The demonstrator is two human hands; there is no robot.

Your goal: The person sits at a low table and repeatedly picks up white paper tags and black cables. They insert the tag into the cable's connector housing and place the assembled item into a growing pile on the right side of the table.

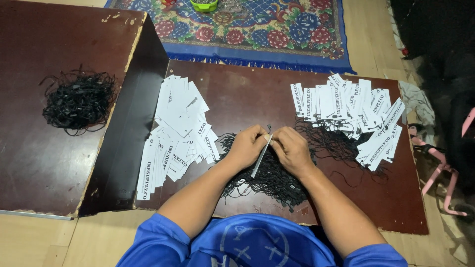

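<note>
My left hand and my right hand meet over the middle of a dark brown board. Together they pinch one white paper tag, seen edge-on, with a thin black string sticking up at its top. Under my hands lies a loose heap of black strings. A fanned pile of white printed tags lies to the left. To the right, another pile of white tags rests with black strings attached.
A second, raised dark board on the left carries a tangle of black strings. A floral blue rug with a green bowl lies beyond. Pink metal legs and dark cloth stand at the right.
</note>
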